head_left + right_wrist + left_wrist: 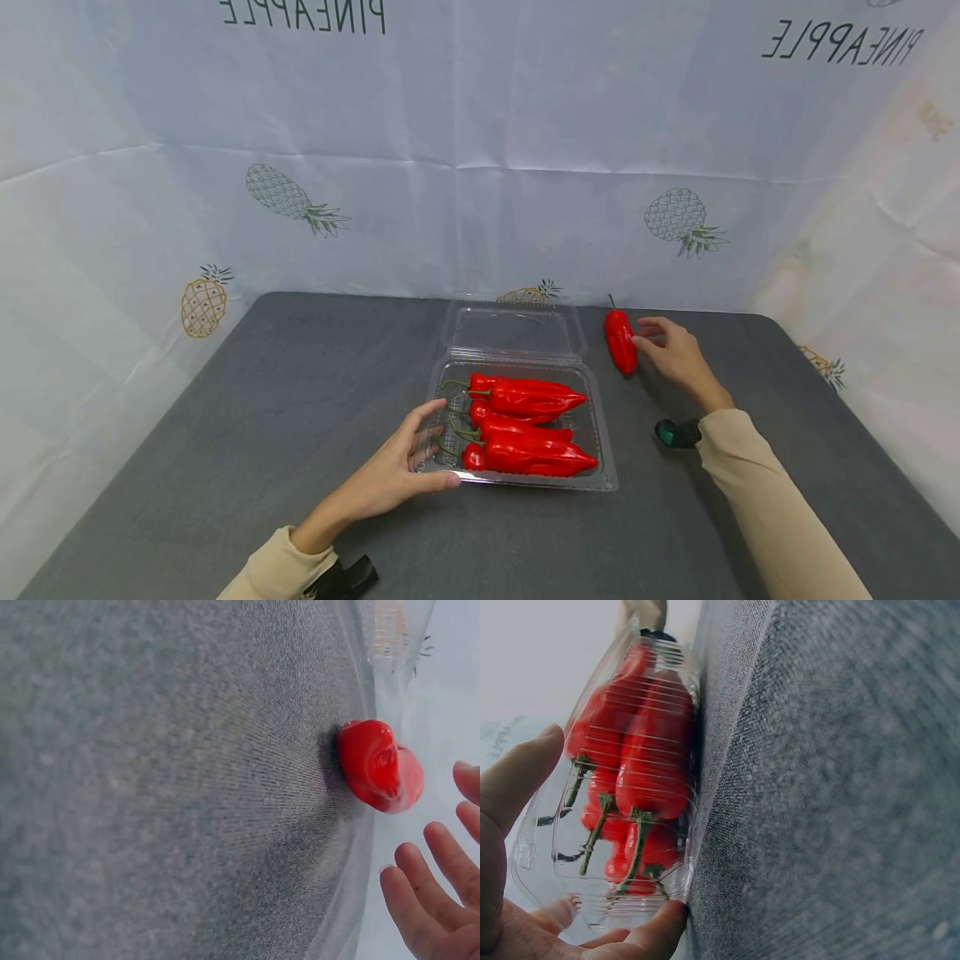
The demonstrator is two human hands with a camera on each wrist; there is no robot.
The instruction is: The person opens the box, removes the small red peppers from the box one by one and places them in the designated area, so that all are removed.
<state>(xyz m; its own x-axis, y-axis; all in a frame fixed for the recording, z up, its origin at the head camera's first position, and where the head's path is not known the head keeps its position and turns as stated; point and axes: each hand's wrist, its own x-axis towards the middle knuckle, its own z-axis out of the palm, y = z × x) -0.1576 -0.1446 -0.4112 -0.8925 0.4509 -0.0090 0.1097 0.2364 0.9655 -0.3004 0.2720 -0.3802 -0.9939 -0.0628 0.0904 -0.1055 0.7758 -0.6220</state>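
A single red pepper (620,340) lies on the counter (315,400) close to its far edge, toward the far right corner. It is glossy, smooth and plump, with a thin dark stem. Its long axis runs nearly from the far edge toward the near side; the stem points at the far edge and the tapered tip points nearer, angled slightly right.

The right hand (673,354) is just to the right of this pepper, fingers (412,900) spread and loosely bent; the right wrist view shows a gap between them and the pepper, so they have hold of nothing.

Left of it sits a clear plastic container (606,467), its hinged lid (517,329) laid back to the counter's far edge. Inside, at least five shiny red peppers (532,454) lie crosswise, green stems to the left, tips to the right.

The left hand (386,475) is opened wide around the container's near left corner, thumb by the near edge, a fingertip against the low side wall.

Beyond the far edge hangs a pale cloth (487,225) printed with pineapples.
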